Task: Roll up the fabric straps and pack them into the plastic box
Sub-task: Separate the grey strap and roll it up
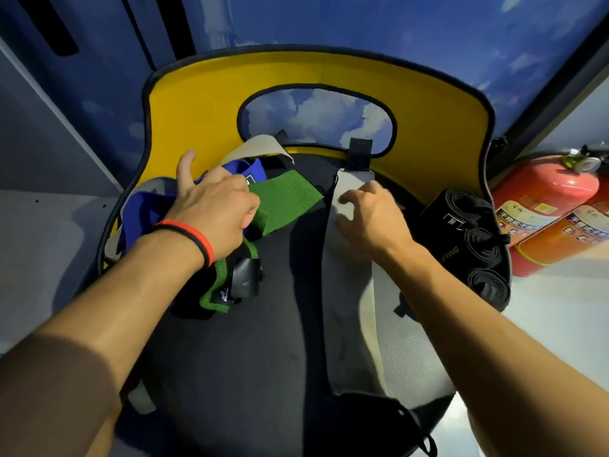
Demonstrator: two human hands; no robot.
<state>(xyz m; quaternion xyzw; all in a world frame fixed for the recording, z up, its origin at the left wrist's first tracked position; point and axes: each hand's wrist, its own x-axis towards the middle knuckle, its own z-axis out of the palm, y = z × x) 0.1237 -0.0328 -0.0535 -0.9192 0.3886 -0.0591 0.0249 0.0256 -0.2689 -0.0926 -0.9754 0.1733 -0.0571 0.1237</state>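
A long grey strap (pixel 346 308) lies flat under the right hand (pixel 372 216), grip unclear. The left hand (pixel 214 212) clutches a green strap (pixel 286 199). Black desk (pixel 263 357), sky-print walls (pixel 428 28).

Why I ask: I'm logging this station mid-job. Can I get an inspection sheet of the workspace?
Surface: dark round mat with yellow rim wall.
Job's things: grey strap laid flat; green strap and blue strap heaped at left; three black rolls at right edge.
Clutter: nothing seen.
Hands: left hand grips green strap; right hand grips grey strap's far end.
Cables: nothing seen.
Surroundings: red fire extinguishers at right; cloud-print walls.
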